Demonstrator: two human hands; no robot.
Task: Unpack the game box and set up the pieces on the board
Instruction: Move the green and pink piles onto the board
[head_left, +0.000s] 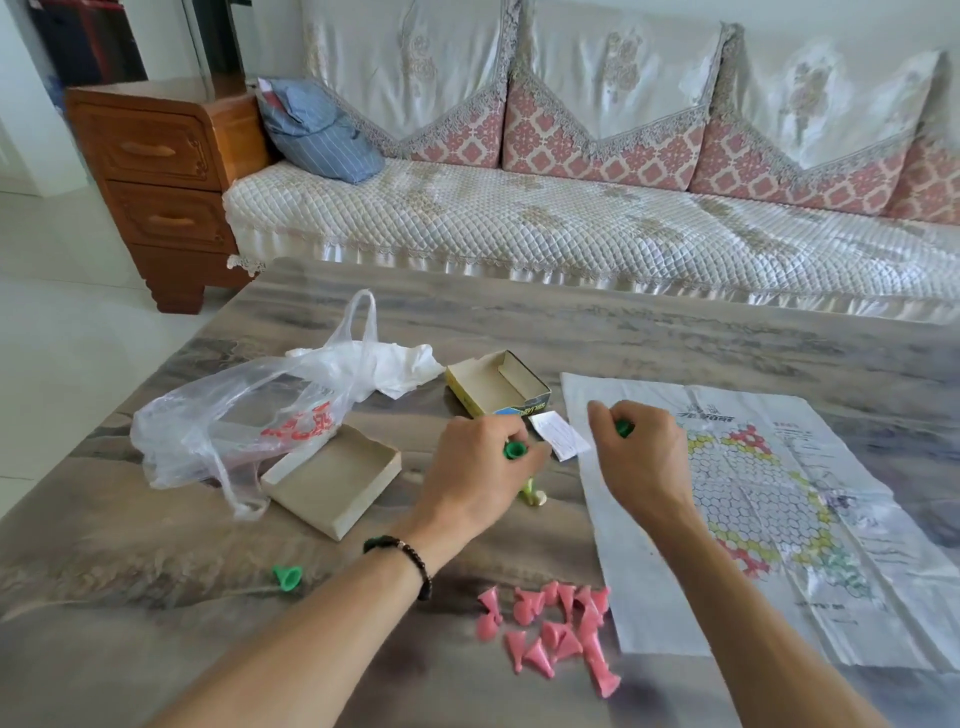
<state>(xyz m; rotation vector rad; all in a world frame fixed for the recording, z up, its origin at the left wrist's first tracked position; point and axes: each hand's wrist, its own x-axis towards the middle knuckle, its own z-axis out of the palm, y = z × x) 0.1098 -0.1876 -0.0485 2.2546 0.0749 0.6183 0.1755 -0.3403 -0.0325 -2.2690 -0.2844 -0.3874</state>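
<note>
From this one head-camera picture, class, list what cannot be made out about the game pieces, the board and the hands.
- How many green pieces the left hand holds: curled fingers hide them.
- The green piece in the right hand: mostly covered.
- Print on the paper board: too small and blurred.
- Exact count of the pink pieces: they overlap.
- The slip of paper: its writing is illegible.
</note>
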